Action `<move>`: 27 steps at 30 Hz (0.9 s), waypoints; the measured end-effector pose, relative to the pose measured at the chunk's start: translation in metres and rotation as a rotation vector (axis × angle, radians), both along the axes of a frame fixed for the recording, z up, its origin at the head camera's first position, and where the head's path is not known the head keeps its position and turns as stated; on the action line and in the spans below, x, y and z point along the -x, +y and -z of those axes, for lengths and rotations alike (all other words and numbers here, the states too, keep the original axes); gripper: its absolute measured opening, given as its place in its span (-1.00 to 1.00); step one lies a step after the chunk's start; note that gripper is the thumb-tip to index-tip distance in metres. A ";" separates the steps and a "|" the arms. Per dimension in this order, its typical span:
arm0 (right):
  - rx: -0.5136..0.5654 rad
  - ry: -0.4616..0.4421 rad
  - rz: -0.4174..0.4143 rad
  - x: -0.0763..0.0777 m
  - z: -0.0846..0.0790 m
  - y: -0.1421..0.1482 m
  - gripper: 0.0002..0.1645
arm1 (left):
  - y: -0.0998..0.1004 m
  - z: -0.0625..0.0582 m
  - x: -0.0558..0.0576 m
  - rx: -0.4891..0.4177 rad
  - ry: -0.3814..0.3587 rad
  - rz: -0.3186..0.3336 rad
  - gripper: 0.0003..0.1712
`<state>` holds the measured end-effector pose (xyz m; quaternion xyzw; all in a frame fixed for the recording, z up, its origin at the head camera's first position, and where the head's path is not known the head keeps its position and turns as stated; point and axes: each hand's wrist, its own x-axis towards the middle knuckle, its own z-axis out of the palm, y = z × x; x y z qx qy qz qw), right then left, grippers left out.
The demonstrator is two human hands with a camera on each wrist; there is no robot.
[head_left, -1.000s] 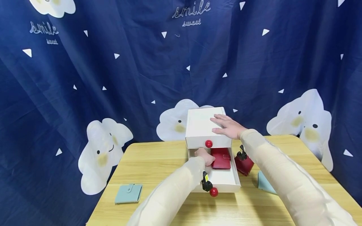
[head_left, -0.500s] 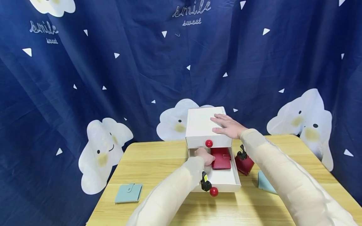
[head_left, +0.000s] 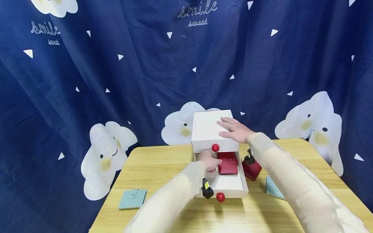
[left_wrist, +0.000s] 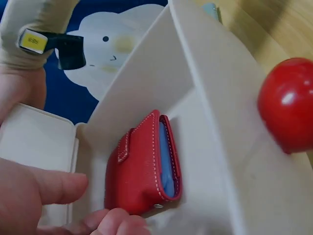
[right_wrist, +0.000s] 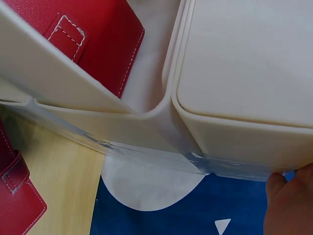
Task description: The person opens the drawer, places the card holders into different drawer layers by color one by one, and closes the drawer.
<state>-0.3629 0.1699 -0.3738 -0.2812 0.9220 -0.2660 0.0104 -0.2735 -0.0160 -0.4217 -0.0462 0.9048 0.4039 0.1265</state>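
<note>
Fingers of the left hand are at the edge of the red wallet, while the thumb is kept apart from it, so they look released. Near to the person, on the left, a blue wallet lies flat on the table, well apart from the drawer. This drawer is pulled out, with a red knob on its front, and its walls surround the red wallet. On the right side, a light blue thing is partly covered by the right sleeve; farther, just beside the drawer, lies a second red wallet. Over the drawer's rear part stands the box, which blocks it from above. On its top rests the right hand, fingers spread and grasping nothing. Behind everything hangs a dark blue curtain.
</note>
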 end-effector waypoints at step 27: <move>0.001 -0.012 0.007 0.001 0.001 0.000 -0.16 | -0.046 -0.081 -0.023 0.278 0.452 0.265 -0.48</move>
